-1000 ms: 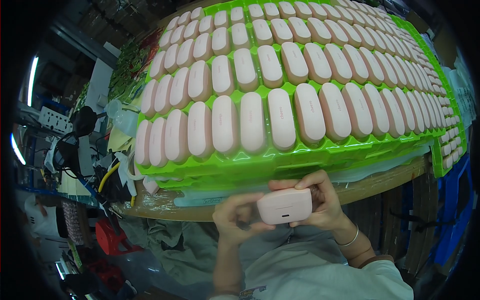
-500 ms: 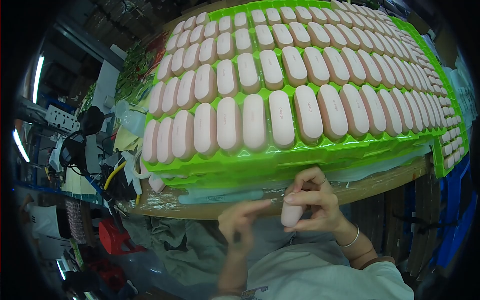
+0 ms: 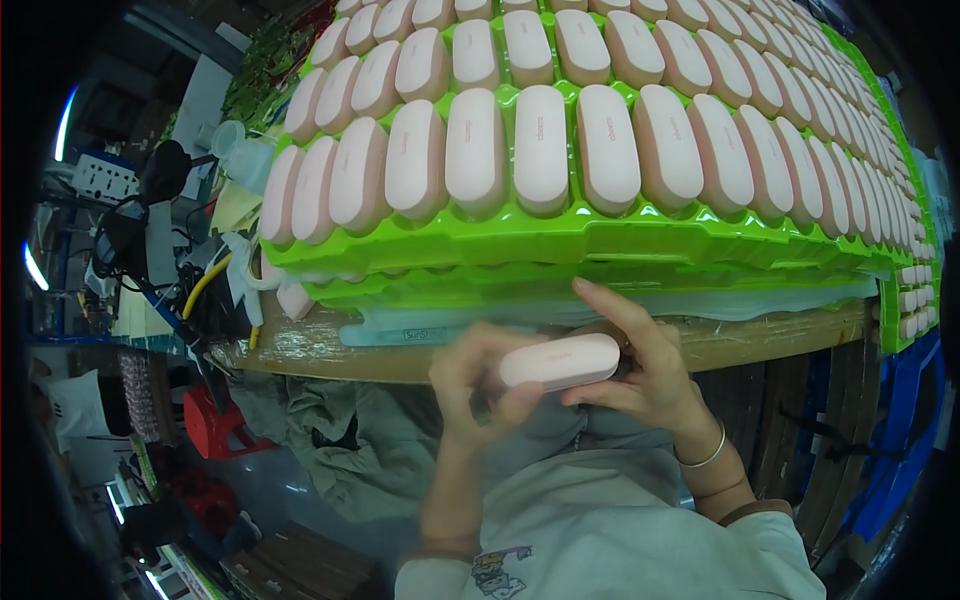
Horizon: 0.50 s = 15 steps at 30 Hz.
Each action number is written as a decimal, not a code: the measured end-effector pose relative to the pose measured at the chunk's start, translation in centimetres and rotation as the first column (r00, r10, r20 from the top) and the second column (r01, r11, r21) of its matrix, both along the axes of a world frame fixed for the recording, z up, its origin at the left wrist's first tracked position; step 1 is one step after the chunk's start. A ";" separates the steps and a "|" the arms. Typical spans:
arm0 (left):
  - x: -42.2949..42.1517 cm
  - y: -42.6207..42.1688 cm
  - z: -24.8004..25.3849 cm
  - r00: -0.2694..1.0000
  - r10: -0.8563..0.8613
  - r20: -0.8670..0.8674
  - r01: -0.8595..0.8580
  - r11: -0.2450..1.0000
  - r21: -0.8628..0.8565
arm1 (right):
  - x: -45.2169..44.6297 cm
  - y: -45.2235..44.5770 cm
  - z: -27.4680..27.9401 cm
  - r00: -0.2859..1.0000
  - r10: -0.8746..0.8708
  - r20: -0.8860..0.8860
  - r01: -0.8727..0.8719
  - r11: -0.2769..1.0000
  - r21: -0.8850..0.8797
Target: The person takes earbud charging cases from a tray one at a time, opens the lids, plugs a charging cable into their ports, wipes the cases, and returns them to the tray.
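Observation:
A pale pink oblong case (image 3: pixel 560 362) with rounded ends and faint lettering on its top lies level between my two hands, in front of the table edge. My left hand (image 3: pixel 478 385), a little blurred, is closed around its left end, thumb on the near side. At the right end, my right hand (image 3: pixel 645 365) has its index finger stretched away and its thumb just under the case. Whether its other fingers touch the case is partly hidden. Beyond the hands, many similar pink cases (image 3: pixel 541 145) stand in rows in a bright green tray (image 3: pixel 440 245).
Under the green tray is a wooden table (image 3: pixel 370 365) with a pale blue labelled strip (image 3: pixel 420 333) along its front. Cables and a yellow tube (image 3: pixel 205 285) lie at the left. A red stool (image 3: pixel 215 420) stands on the floor there.
The case was upright in my right hand and now lies sideways with my left hand around it. My right fingers have spread. The view has tilted down, so the trays sit higher.

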<state>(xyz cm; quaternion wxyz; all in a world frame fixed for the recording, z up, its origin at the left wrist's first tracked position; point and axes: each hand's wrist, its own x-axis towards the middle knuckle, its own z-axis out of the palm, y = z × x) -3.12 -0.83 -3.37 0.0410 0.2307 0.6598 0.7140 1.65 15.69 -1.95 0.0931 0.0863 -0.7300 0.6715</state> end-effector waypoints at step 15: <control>-0.3 -0.9 -0.2 0.995 -0.090 -0.042 0.091 0.996 0.021 | 0.3 -0.1 -0.7 0.991 -0.052 -0.125 0.050 0.999 -0.015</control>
